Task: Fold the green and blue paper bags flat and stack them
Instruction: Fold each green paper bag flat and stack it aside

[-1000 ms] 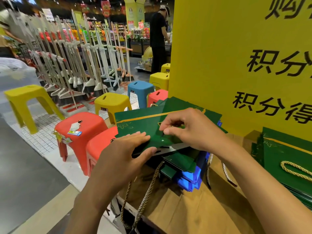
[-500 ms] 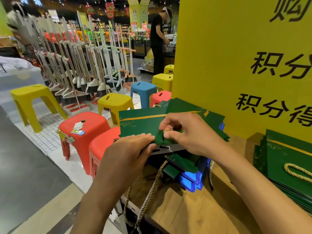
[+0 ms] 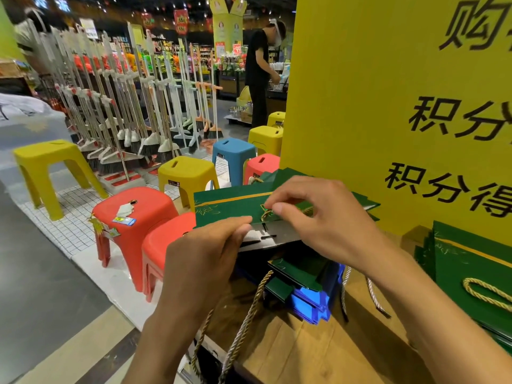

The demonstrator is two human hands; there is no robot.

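Holding the green bag (image 3: 224, 207) over the far-left part of the desk (image 3: 299, 353), I judge the main risk to be its gold cord handle (image 3: 265, 215). My right grip (image 3: 324, 220) pinches that cord between thumb and forefinger at the bag's near edge, and if the cord gets trapped in the fold the bag may not lie flat. A hard tug could also tear the paper where the cord enters. My left grip (image 3: 199, 261) clamps the near-left edge with its fingers curled over it, and a loose hold there could let the bag slide off toward the red stool (image 3: 133, 214) on the left. The pile (image 3: 304, 295) of green and blue bags beneath sits skewed, so a careless drop may topple it. The bag itself is dark green card with a gold stripe and fine gold line drawing. It is nearly flat, with a pale inner face showing at the near side. A tidier green stack (image 3: 471, 261) lies at the right.
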